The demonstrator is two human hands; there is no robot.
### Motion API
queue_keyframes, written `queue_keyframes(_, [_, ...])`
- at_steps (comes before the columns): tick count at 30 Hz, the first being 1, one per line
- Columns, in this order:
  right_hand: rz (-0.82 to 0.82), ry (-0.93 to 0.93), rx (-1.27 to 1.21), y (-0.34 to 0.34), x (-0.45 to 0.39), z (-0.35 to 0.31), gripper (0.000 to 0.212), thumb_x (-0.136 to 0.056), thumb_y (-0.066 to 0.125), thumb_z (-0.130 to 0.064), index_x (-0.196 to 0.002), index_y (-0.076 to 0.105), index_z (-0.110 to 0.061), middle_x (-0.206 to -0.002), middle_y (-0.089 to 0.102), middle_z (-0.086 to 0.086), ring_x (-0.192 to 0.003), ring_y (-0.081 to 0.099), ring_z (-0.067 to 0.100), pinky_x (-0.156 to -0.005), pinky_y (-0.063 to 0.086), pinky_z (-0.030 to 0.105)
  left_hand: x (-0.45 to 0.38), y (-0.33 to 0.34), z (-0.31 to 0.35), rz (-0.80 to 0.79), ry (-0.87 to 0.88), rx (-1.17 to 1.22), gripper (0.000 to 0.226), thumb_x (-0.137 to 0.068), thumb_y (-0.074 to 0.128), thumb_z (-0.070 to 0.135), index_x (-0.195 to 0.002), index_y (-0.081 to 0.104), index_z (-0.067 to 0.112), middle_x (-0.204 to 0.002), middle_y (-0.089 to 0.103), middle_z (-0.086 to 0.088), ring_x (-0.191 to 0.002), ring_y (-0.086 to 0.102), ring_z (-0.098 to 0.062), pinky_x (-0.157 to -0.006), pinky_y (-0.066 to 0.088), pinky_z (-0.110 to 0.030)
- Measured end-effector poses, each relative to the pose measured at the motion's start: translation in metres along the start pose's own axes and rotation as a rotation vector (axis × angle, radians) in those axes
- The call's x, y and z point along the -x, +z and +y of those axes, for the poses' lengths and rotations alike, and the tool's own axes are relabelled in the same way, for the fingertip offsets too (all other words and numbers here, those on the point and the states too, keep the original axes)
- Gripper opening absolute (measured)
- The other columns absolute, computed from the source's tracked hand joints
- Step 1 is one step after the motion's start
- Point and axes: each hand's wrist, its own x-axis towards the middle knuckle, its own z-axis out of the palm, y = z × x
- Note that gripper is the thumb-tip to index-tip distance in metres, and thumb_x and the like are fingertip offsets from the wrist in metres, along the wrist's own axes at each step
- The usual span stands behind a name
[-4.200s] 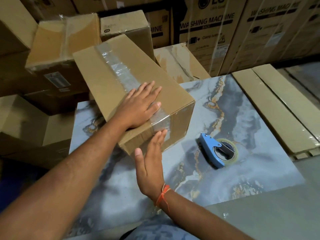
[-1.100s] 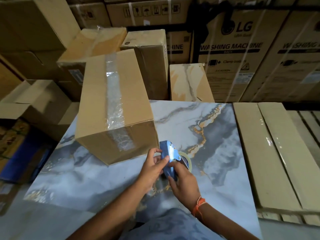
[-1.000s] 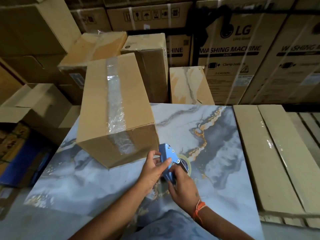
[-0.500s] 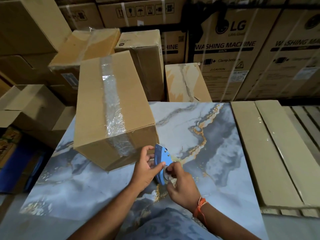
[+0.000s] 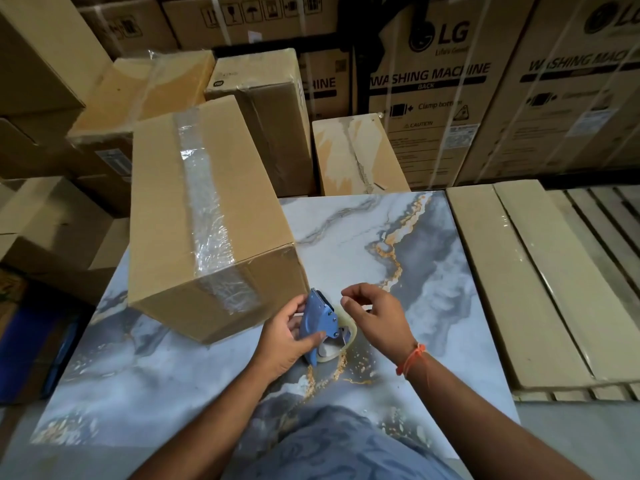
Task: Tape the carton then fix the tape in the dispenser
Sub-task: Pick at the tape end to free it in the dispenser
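The brown carton (image 5: 162, 216) lies on the left half of the marble-patterned table (image 5: 443, 282). A strip of clear tape (image 5: 204, 206) runs along its top and down its near end. Just right of the carton's near corner, my left hand (image 5: 282, 341) grips the blue tape dispenser (image 5: 317, 323), which stands on the table with its tape roll (image 5: 348, 341) partly showing. My right hand (image 5: 375, 317) hovers just right of the dispenser, thumb and forefinger pinched together. Whether clear tape is between those fingers is not visible.
Stacked cartons (image 5: 263, 109) and large washing machine boxes (image 5: 433, 98) wall in the far side. Long flat cardboard packs (image 5: 526, 271) lie along the table's right edge. An open carton (image 5: 52, 230) sits lower at the left. My knee (image 5: 329, 441) is at the near edge.
My right hand has lifted off the roll and moved up and to the right with its fingers pinched. My left hand still holds the dispenser. The carton has not moved.
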Motion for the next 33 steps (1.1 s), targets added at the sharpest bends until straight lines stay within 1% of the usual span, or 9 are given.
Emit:
queue_keyframes(7, [-0.127,0.105,-0.007,-0.009,-0.005,0.006,0.020,-0.089,0.069,-0.035,-0.086,0.080,-0.019,-0.076,0.076,-0.004,-0.072,0.067,0.008,-0.069,0.050,0.024,0.003,0.005,0.005,-0.038,0.059,-0.125,0.074,-0.073,0.089,0.003,-0.126,0.056,0.042,-0.130,0.068,0.007,-0.120,0.067,-0.010,-0.099,0.055,-0.027])
queue_keyframes(11, [-0.204,0.112,-0.004,-0.010,-0.002,0.008,0.029,-0.091,0.067,-0.036,-0.073,0.077,-0.015,-0.049,0.042,-0.001,-0.048,0.036,0.010,-0.053,0.034,0.028,0.006,0.009,0.008,-0.044,0.095,-0.189,0.075,-0.072,0.091,0.009,-0.127,0.055,0.046,-0.130,0.067,0.013,-0.118,0.067,-0.007,-0.098,0.057,-0.029])
queue_keyframes(16, [-0.213,0.099,-0.018,-0.010,0.000,0.012,0.048,-0.088,0.065,-0.045,-0.073,0.070,0.001,-0.055,0.038,0.010,-0.051,0.034,0.017,-0.055,0.032,0.033,0.010,0.012,0.009,-0.026,0.125,-0.235,0.078,-0.068,0.092,0.024,-0.135,0.055,0.040,-0.135,0.066,0.011,-0.121,0.066,-0.009,-0.101,0.057,-0.040])
queue_keyframes(19, [-0.200,0.127,-0.070,-0.008,0.000,0.018,0.064,-0.081,0.063,-0.056,-0.077,0.065,0.008,-0.073,0.056,0.034,-0.060,0.042,0.020,-0.061,0.037,0.035,0.012,0.015,0.008,-0.004,0.147,-0.241,0.076,-0.069,0.091,0.022,-0.132,0.055,0.044,-0.135,0.066,0.012,-0.122,0.065,-0.009,-0.101,0.057,-0.038])
queue_keyframes(21, [-0.197,0.130,-0.079,-0.008,0.001,0.021,0.069,-0.079,0.062,-0.062,-0.079,0.067,0.007,-0.085,0.062,0.035,-0.064,0.045,0.020,-0.063,0.039,0.034,0.014,0.016,0.007,0.001,0.157,-0.250,0.075,-0.070,0.091,0.021,-0.131,0.056,0.046,-0.135,0.066,0.011,-0.122,0.065,-0.008,-0.101,0.057,-0.037])
queue_keyframes(24, [-0.207,0.084,-0.081,-0.008,0.004,0.019,0.061,-0.083,0.063,-0.057,-0.066,0.065,0.002,-0.062,0.051,0.026,-0.055,0.040,0.019,-0.060,0.038,0.035,0.015,0.018,0.006,0.013,0.171,-0.278,0.076,-0.071,0.090,0.023,-0.137,0.056,0.039,-0.136,0.066,0.009,-0.125,0.063,-0.009,-0.102,0.057,-0.039])
queue_keyframes(27, [-0.174,0.063,-0.071,-0.006,0.004,0.020,0.041,-0.089,0.065,-0.040,-0.069,0.074,-0.005,-0.073,0.071,0.020,-0.058,0.057,0.022,-0.065,0.052,0.039,0.016,0.018,0.003,0.028,0.158,-0.289,0.078,-0.069,0.089,0.026,-0.139,0.055,0.035,-0.137,0.065,0.007,-0.126,0.063,-0.010,-0.103,0.056,-0.042])
queue_keyframes(31, [-0.120,0.076,-0.042,-0.002,0.005,0.021,0.028,-0.090,0.065,-0.032,-0.077,0.079,-0.012,-0.070,0.072,0.018,-0.057,0.058,0.018,-0.067,0.055,0.041,0.017,0.022,-0.001,0.062,0.195,-0.362,0.078,-0.070,0.087,0.024,-0.141,0.055,0.028,-0.135,0.065,0.007,-0.124,0.063,-0.008,-0.102,0.056,-0.041])
queue_keyframes(33, [-0.086,0.080,-0.048,0.000,0.008,0.020,0.024,-0.089,0.065,-0.032,-0.080,0.081,-0.016,-0.070,0.074,0.016,-0.062,0.065,0.031,-0.068,0.056,0.044,0.018,0.027,-0.002,0.092,0.224,-0.409,0.080,-0.070,0.089,0.024,-0.142,0.055,0.021,-0.133,0.065,0.004,-0.122,0.063,-0.009,-0.101,0.055,-0.039])
